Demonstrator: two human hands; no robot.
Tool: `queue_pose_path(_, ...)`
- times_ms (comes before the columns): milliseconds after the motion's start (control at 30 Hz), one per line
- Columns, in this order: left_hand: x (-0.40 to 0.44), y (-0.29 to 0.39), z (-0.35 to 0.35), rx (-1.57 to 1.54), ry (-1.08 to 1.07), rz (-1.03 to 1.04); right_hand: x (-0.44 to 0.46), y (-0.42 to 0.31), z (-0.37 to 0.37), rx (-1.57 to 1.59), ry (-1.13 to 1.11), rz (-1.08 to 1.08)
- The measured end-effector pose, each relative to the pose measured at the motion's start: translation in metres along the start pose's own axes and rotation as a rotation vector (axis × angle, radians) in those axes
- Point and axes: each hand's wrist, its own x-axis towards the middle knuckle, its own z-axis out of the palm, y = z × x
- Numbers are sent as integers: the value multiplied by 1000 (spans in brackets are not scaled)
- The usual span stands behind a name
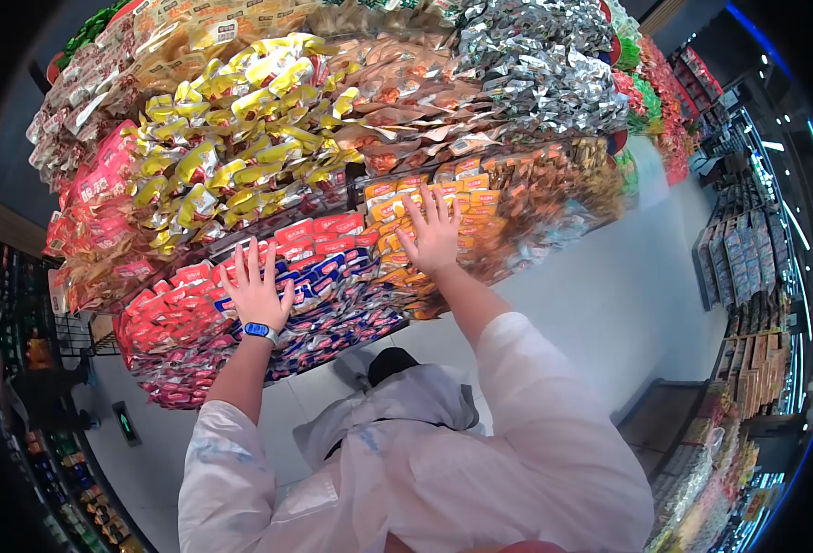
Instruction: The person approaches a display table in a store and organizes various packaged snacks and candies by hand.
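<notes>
My left hand, with a watch on its wrist, lies spread over red snack packets and blue-and-red packets in the front row of a display. To the right, my right hand is spread over orange packets. The fingers of both hands are apart and nothing is held in them. Whether the palms press on the packets or hover just above, I cannot tell. Behind the hands rise heaps of yellow packets and brownish clear packets.
Silver packets fill the back right of the display, and pink bags its left side. A pale floor runs along the right. Shelves stand beyond it. At far left are more stocked shelves and a green floor sign.
</notes>
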Motion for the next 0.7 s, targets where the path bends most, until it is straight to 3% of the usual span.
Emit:
queue_pose_path(600,-3,4,4,66,87,17,1,8,3,-3,-30,-23)
queue_pose_path(700,0,10,-7,52,71,0,1,6,-6,10,-190,-4)
